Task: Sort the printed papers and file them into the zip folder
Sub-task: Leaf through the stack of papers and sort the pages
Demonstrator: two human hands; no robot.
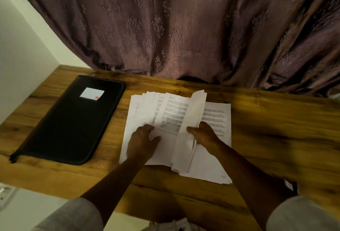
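The printed papers [217, 120] lie in a loose fan on the middle of the wooden desk [276, 129], and the black zip folder [73, 120] lies flat just to their left, apart from them, with a small white label [92, 93] on its cover and, as far as can be told, closed. The step in hand looks like the sorting itself. The left hand [141, 142] bears down on the fanned left part of the stack with bent fingertips close together and the thumb spread off to the side. The right hand [204, 135] pinches a lifted sheaf [196, 112] of several sheets, thumb on the near face and fingers hidden behind it, so the sheaf stands nearly on edge over the page beneath. To do this well, the left hand should press firmly enough that the lower sheets do not slide across the smooth wood. The right hand should peel pages off by one edge rather than crumple them (the sheaf already shows a long crease near the thumb). Each heading needs reading before a page is assigned, and the print is too blurred here to say what the categories are. The piles would best sit well apart on the bare wood to the right. Squaring each pile's edges first should ease filing, since the folder must be unzipped before anything goes in.
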